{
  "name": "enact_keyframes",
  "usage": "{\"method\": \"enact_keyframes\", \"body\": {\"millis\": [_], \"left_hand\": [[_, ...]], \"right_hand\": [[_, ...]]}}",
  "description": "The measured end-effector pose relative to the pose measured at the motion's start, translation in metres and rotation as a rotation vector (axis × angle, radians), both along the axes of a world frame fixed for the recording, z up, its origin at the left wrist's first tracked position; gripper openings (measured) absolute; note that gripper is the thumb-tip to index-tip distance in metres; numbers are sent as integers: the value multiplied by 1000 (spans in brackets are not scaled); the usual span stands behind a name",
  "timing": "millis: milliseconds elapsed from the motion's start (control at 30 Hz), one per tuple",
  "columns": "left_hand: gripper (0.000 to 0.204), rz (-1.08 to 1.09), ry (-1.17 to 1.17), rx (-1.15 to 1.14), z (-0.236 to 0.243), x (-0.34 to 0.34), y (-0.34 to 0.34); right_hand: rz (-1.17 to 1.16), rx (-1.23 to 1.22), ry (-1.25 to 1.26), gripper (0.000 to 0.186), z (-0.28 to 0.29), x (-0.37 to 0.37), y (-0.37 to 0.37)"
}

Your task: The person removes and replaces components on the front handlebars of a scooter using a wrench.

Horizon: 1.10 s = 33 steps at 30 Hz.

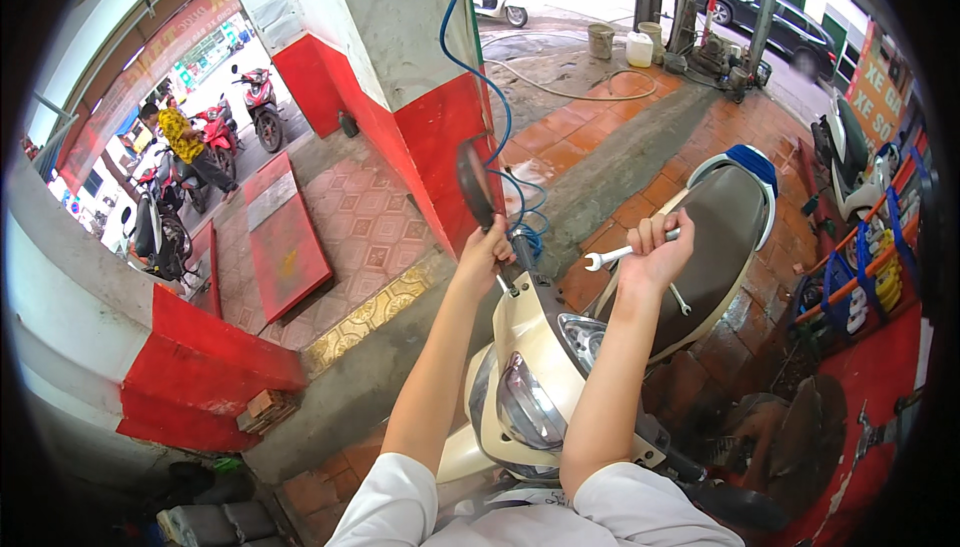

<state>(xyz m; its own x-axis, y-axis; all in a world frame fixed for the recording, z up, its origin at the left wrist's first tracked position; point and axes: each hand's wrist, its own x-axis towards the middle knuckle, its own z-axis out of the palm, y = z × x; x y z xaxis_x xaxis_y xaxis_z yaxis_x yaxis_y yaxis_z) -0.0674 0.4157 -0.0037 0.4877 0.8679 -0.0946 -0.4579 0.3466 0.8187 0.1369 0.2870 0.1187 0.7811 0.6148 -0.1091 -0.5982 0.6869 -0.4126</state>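
Observation:
A cream scooter (517, 325) stands right in front of me, its headlight (530, 405) toward me and its dark seat (712, 222) beyond. My left hand (484, 255) is closed around the stem of a rear-view mirror (474, 185), by the handlebar. The mirror's dark round head rises above my fingers. Closed in a fist over the near part of the seat, my right hand (655, 249) grips an open-end wrench (604, 260), its jaw pointing left. A second wrench end (681, 300) shows below that fist against the seat; whether it lies there or is held, I cannot tell.
A blue hose (447, 42) hangs down a red-and-white pillar (425, 97) and coils behind the mirror. At left lies a red ramp (285, 237), with a person (180, 137) near parked motorbikes beyond. A tool rack (865, 267) stands at right; buckets (600, 41) are at the back.

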Motion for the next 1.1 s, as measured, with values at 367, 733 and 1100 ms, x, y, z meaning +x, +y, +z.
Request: {"method": "enact_keyframes", "body": {"millis": [367,733,1100], "left_hand": [[13,229,-147,129,-8,-29,-49],[18,526,148,328,-29,-36,-71],[22,370,897,1101,37,-19,-77]], "right_hand": [[44,2,39,32,-10,7,5],[225,-79,139,31,-34,-13,45],[-26,-46,174,32,-39,6,35]]}}
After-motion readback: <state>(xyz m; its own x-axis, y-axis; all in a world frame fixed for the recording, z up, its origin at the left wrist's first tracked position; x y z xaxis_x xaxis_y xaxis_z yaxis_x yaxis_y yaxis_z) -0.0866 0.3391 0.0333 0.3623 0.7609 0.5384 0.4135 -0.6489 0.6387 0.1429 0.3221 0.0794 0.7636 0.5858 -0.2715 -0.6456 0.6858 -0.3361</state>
